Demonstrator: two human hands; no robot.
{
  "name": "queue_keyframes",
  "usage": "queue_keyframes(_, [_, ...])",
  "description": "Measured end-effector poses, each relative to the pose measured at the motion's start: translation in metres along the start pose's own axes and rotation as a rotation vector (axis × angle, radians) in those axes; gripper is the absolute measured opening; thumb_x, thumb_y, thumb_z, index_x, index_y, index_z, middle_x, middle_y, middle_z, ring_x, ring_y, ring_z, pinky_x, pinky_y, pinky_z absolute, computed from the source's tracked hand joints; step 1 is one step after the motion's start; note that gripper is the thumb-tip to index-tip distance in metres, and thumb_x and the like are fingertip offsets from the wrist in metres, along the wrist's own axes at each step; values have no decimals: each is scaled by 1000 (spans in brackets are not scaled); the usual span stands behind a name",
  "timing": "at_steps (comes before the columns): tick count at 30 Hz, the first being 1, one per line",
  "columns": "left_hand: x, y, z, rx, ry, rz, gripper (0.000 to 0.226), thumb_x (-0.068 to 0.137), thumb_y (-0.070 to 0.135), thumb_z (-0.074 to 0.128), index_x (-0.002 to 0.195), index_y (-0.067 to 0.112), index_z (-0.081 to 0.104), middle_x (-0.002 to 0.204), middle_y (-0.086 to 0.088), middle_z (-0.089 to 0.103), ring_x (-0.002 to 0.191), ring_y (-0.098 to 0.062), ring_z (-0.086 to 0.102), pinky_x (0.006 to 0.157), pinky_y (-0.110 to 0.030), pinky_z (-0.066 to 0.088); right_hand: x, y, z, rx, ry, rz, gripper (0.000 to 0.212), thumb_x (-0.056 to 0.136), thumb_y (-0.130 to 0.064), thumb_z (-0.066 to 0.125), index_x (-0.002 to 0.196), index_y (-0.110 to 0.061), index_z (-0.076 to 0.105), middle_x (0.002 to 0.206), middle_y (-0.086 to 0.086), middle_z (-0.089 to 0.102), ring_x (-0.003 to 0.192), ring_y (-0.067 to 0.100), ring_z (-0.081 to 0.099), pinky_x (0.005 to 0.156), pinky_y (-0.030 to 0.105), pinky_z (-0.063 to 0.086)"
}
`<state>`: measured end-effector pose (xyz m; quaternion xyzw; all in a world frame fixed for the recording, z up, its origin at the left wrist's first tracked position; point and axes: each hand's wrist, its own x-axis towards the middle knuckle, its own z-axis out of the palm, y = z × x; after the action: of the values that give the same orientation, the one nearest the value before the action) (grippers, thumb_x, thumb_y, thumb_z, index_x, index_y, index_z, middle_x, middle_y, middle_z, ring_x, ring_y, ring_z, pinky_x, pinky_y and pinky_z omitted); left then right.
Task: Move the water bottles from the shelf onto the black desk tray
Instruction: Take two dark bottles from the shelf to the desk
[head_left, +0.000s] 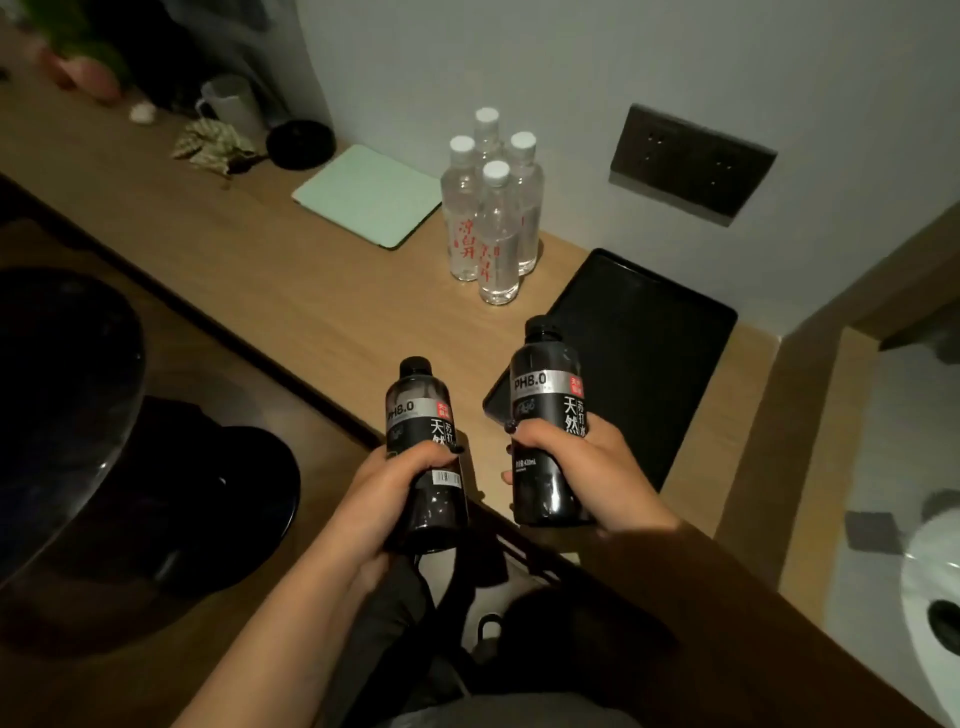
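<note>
Two black bottles held upright above the near edge of the desk (260, 249), one in each hand. Left hand (395, 488) wrapped round the middle of the left bottle (423, 452), fingers curled across its label, cap pointing up. Right hand (587, 467) clamped round the lower half of the right bottle (548, 415), thumb on the near side, fingers round the far side; this bottle slightly higher and farther forward, its top overlapping the near left corner of the tray (654, 364) in the view. Cannot tell whether either bottle touches the desk or tray; both look lifted. Tray lying flat on the desk at the right end, close to the wall, nothing standing on it. Four clear bottles (493, 208) with white caps and red lettering clustered upright on the desk just left of the tray's far corner, touching or nearly touching one another. Pale green pad (363, 195) flat on the desk left of the clear bottles. Farther left along the wall: round black object (300, 144), white mug (234, 106), crumpled patterned wrapper (213, 144). Dark socket plate (691, 163) on the wall above the tray.
</note>
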<state>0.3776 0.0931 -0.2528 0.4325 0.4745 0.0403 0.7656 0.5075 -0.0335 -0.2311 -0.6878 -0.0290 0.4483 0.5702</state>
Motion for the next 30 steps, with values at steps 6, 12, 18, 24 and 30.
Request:
queue_keyframes(6, [59,50,-18,81,-166,-47,33,74,21,68,103,5,62,76,-11,68,58,-22,65,50,-26,51,39,-16,37,207,202,-7,21,80,-17,69,97,-18,59,93,14,65,80,27,65,67,37,55])
queue_keyframes(12, [118,104,-31,197,-215,-37,37,82,24,65,115,8,58,93,-16,67,74,-28,66,53,-32,53,92,-31,75,74,422,-65,35,78,-18,73,106,-22,53,101,5,63,87,16,63,67,25,49])
queue_keyframes(18, [170,140,-41,300,-151,55,35,82,27,66,110,8,57,98,-19,68,82,-32,68,75,-44,57,141,-46,101,-149,473,-144,42,72,-17,79,105,-22,53,90,-12,59,81,0,58,65,13,43])
queue_keyframes(24, [209,165,-50,465,-104,253,35,81,20,71,111,9,54,94,-9,66,78,-20,66,65,-34,55,183,-58,118,-331,571,-219,52,65,-24,84,107,-20,53,95,-12,57,87,2,54,70,10,40])
queue_keyframes(30, [241,165,-55,652,-52,384,69,74,24,80,132,15,43,115,2,58,102,-17,58,86,-35,49,212,-58,127,-472,650,-183,49,65,-28,81,106,-18,56,100,-4,51,102,16,53,82,26,47])
